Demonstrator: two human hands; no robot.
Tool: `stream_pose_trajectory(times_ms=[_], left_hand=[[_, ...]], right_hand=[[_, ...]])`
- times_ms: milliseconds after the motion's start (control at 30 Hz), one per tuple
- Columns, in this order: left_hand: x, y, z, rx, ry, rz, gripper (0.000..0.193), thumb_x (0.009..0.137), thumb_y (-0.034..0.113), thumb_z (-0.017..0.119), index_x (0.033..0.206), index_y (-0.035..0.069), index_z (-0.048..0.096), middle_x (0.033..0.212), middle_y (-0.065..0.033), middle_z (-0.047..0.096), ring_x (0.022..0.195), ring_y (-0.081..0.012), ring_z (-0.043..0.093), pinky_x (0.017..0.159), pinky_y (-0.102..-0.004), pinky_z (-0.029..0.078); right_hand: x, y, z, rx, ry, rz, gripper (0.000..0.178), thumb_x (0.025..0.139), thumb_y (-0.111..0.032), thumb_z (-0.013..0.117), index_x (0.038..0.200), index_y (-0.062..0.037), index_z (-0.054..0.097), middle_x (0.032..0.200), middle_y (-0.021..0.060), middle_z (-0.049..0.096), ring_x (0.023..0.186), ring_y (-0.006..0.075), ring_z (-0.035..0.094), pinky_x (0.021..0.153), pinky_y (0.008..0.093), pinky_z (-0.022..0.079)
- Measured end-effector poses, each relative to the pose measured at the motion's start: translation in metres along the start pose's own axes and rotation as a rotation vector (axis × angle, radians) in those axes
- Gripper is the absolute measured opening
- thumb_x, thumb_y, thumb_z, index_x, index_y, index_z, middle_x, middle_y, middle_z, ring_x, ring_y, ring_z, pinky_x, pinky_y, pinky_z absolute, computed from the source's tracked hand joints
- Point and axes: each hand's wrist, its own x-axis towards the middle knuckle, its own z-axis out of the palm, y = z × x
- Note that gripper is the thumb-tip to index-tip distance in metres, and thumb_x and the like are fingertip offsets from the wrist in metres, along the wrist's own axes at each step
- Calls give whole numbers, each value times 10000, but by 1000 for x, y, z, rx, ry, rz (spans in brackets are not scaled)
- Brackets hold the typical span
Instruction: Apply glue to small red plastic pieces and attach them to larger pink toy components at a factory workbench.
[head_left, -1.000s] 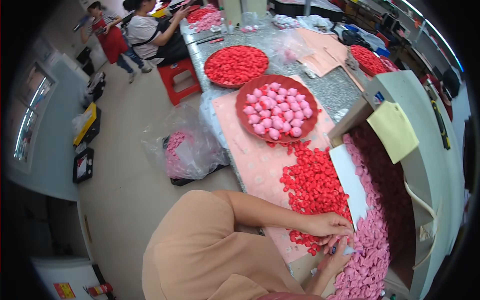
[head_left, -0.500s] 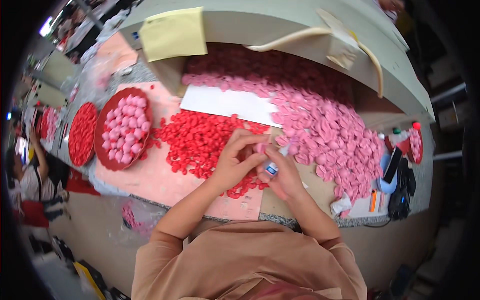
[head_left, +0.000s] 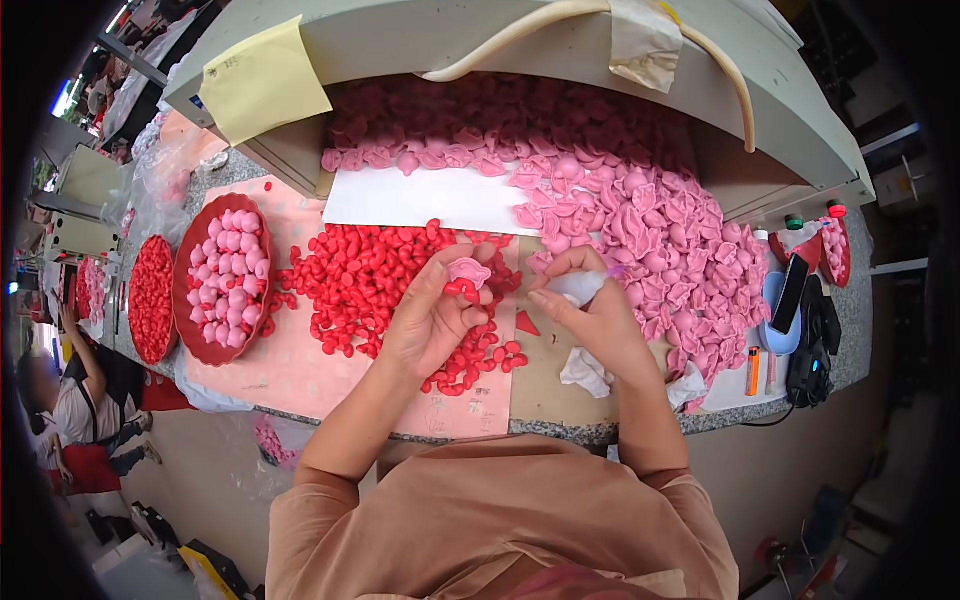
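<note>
Between the fingertips of my left hand [head_left: 425, 325] is a small pink shell-shaped piece [head_left: 468, 271], hollow side showing, with a small glossy red piece [head_left: 462, 289] against its lower edge. My right hand [head_left: 605, 325] grips a small pale squeeze bottle [head_left: 580, 288], its purple tip [head_left: 615, 272] pointing right, away from the left hand. Below my left hand spreads a heap of red bean-shaped pieces [head_left: 370, 275]. Beyond and right of my right hand lies a big pile of pink shell-shaped pieces [head_left: 640, 220].
A red scalloped tray [head_left: 215, 345] of pink balls and a dish of red pieces [head_left: 152, 300] stand left. A grey housing [head_left: 480, 40] arches over the back. Crumpled tissue [head_left: 585, 372], a phone [head_left: 790, 295] and an orange lighter [head_left: 752, 372] lie right. Another person [head_left: 85, 385] sits far left.
My hands have drawn apart, the left one with the pink piece, the right one with the bottle. The bottle has turned, and the whole view has shifted slightly.
</note>
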Motion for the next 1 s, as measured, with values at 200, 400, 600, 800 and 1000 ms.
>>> stream_pose_trajectory(times_ms=[200,400,600,800,1000], left_hand=[[3,-1,9,42,130,-159,527,922,377,439,1316,34,368,1210,-137,512,882,-163,606,756,-280,550],[0,-8,10,162,44,-208,502,945,315,419,1348,36,311,1257,-148,476,974,-166,584,822,-314,528],[-3,-15,14,106,146,-260,456,949,298,419,1311,29,353,1213,-161,507,980,-186,585,819,-367,529],[-2,-17,6,86,141,-285,428,947,305,424,1274,29,405,1173,-156,539,947,-193,599,837,-377,521],[-2,-18,7,92,198,-281,405,945,305,432,1244,33,444,1147,-153,559,932,-197,604,850,-383,517]], right_hand=[[1,-3,-20,-51,20,-106,183,843,-103,612,967,-19,505,898,50,587,750,81,561,644,199,440],[-3,-10,-18,131,163,-255,238,869,-202,600,960,-7,499,860,55,566,702,76,523,613,204,424],[-2,-3,-18,60,311,-431,362,878,-362,565,938,-12,492,828,56,538,637,88,479,552,213,388],[-1,2,-20,-181,310,-536,303,823,-273,657,907,-13,525,790,54,585,646,101,527,573,221,415],[-2,1,-17,-297,237,-536,283,822,-251,648,895,-8,524,781,62,544,673,116,508,598,227,403]])
